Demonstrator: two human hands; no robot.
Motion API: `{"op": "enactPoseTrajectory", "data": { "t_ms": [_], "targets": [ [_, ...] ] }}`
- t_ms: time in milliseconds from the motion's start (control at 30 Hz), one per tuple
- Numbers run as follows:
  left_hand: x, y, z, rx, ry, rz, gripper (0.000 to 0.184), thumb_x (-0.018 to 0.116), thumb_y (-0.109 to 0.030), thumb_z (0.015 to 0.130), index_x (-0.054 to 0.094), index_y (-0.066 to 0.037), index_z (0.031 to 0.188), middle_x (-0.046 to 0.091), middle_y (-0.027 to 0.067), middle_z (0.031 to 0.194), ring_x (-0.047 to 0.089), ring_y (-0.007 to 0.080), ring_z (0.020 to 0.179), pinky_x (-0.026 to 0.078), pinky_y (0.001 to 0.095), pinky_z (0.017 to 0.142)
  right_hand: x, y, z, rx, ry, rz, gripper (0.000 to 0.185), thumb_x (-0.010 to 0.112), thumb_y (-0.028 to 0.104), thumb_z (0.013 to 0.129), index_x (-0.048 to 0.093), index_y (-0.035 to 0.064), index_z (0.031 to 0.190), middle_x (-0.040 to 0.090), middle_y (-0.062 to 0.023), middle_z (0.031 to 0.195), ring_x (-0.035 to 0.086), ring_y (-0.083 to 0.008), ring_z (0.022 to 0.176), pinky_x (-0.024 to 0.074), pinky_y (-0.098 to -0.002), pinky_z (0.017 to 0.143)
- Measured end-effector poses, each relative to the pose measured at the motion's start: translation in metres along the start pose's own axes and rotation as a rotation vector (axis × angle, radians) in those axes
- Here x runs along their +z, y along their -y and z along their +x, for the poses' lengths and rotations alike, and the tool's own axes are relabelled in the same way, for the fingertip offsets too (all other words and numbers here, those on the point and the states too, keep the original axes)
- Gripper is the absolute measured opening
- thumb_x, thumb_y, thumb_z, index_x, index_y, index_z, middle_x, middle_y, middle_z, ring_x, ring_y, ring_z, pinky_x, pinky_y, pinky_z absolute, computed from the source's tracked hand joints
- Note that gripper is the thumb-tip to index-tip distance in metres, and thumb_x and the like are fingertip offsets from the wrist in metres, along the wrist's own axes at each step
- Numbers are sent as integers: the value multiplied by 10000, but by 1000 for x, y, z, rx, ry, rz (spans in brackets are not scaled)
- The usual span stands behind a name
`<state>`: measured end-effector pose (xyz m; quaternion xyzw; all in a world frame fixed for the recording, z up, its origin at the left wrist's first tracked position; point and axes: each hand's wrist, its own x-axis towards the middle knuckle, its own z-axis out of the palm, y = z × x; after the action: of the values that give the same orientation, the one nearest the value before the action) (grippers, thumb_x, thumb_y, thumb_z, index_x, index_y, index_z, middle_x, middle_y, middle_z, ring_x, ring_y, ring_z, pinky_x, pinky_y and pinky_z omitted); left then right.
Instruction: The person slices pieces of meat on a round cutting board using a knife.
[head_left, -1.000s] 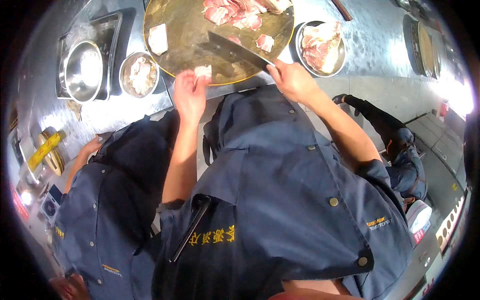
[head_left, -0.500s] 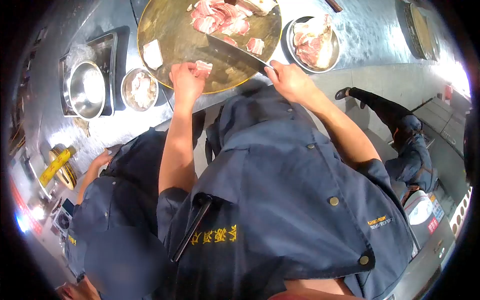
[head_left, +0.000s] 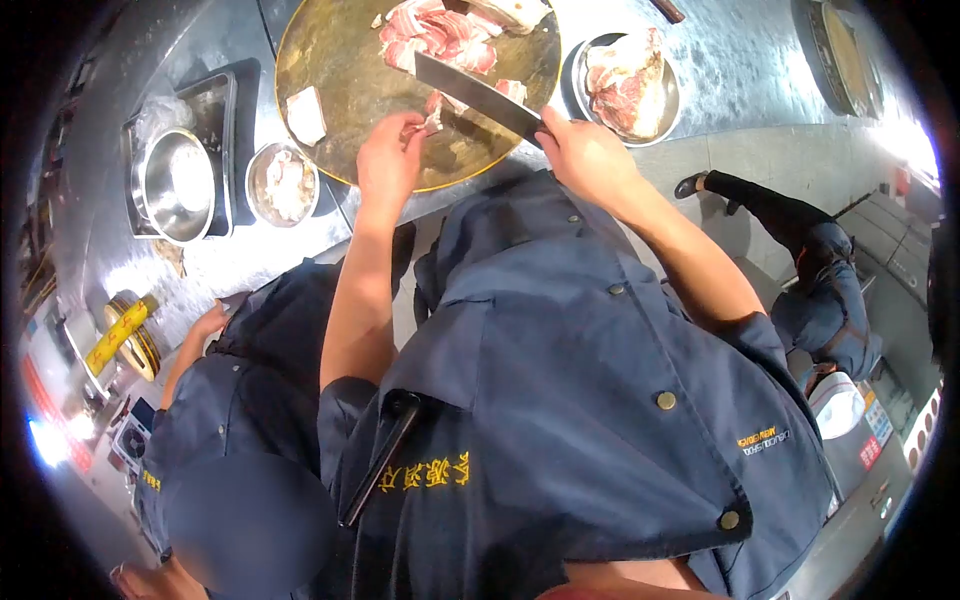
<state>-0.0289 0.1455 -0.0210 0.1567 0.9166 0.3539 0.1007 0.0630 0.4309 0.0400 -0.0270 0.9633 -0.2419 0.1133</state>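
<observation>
My right hand [head_left: 592, 150] is closed around the handle of a cleaver [head_left: 478, 97], whose broad blade points up and left over the round chopping board [head_left: 345, 60]. Between the fingertips and thumb of my left hand [head_left: 390, 155] is a small piece of meat [head_left: 433, 114], just left of the blade. Sliced meat [head_left: 440, 35] lies in a pile near the board's far side. One more piece [head_left: 511, 90] rests to the right, partly behind the blade. A pale block of fat [head_left: 306, 115] sits at the board's left edge.
Right of the board stands a metal bowl [head_left: 668, 110] of larger meat pieces. On the left are a small bowl of pale scraps [head_left: 283, 185] and a steel bowl [head_left: 180, 187] on a dark tray [head_left: 235, 150]. One person [head_left: 240, 420] is close at my left; another [head_left: 825, 290] is farther right.
My left hand has moved slightly right and up toward the blade, with the meat piece now turned on edge. The cleaver has shifted slightly up the board.
</observation>
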Motion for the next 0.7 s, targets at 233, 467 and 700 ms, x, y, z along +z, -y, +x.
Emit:
{"op": "enactPoseTrajectory", "data": {
  "t_ms": [233,467,700],
  "targets": [
    [-3,7,-22,294,0,293,198,690,-43,872,765,-106,1044,718,54,1088,674,309,1042,590,451,900,-15,10,-13,-100,152,-18,188,623,222,1049,556,65,1130,702,-233,811,698,-471,777,532,-590,692],
    [16,29,-54,337,48,232,246,775,-31,817,770,-82,1058,729,71,1064,686,298,1023,586,427,906,11,-12,-14,-128,182,-94,217,618,239,1036,575,68,1163,717,-231,787,730,-449,756,573,-569,671],
    [20,26,-64,335,-65,207,236,783,-17,807,772,-94,1030,732,59,1062,685,297,1018,587,421,890,-1,-1,-11,-56,113,-91,158,564,195,1045,565,64,1132,710,-256,798,724,-473,766,569,-586,672]
  ]
}}
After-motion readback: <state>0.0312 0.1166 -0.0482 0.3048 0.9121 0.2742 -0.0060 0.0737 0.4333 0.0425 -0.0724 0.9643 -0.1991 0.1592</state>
